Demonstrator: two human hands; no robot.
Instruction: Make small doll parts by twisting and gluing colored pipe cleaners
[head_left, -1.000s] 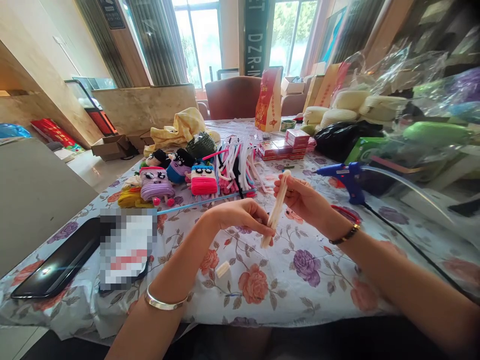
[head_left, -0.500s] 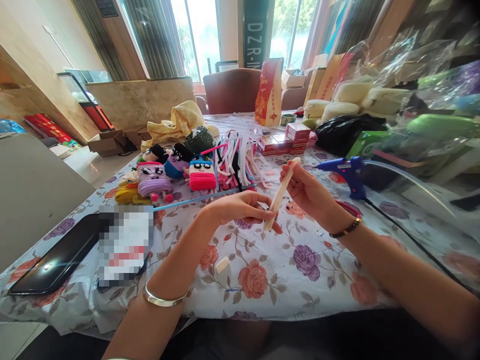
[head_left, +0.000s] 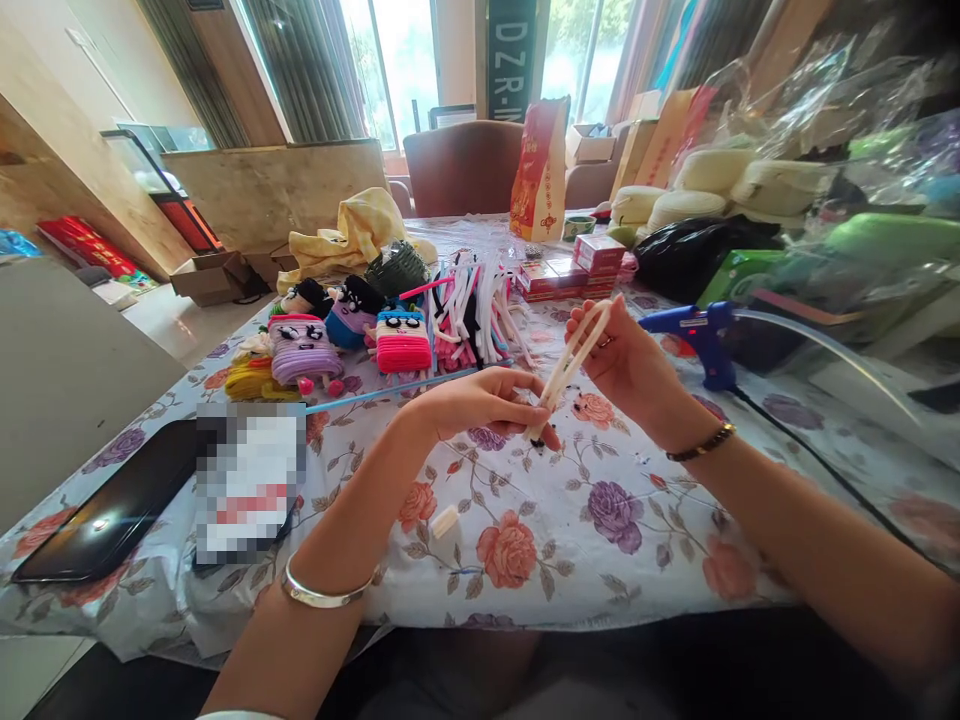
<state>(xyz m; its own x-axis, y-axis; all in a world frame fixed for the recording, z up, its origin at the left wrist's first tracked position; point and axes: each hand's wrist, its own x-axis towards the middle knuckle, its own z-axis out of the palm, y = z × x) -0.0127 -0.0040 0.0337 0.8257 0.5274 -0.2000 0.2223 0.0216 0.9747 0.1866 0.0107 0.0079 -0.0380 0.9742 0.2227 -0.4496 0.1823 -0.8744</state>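
Note:
A cream fuzzy stick (head_left: 568,366), folded double, slants above the flowered tablecloth (head_left: 570,520). My left hand (head_left: 480,400) pinches its lower end with closed fingers. Up and to the right, my right hand (head_left: 626,360) grips the upper end, fingers curled round it. A small cream offcut (head_left: 445,521) lies on the cloth below my left wrist. A blue glue gun (head_left: 694,335) stands just right of my right hand.
Several yarn-wrapped dolls (head_left: 337,335) and a bundle of fuzzy sticks (head_left: 472,315) lie beyond my hands, with a blue stick (head_left: 390,392) before them. A black tablet (head_left: 112,510) sits at the left edge. Boxes (head_left: 577,275), a red bag (head_left: 540,180) and bagged yarn (head_left: 750,185) crowd the far right.
Both hands have lifted the cream stick a little higher and farther from me. The stick now shows as two strands spread apart at the top.

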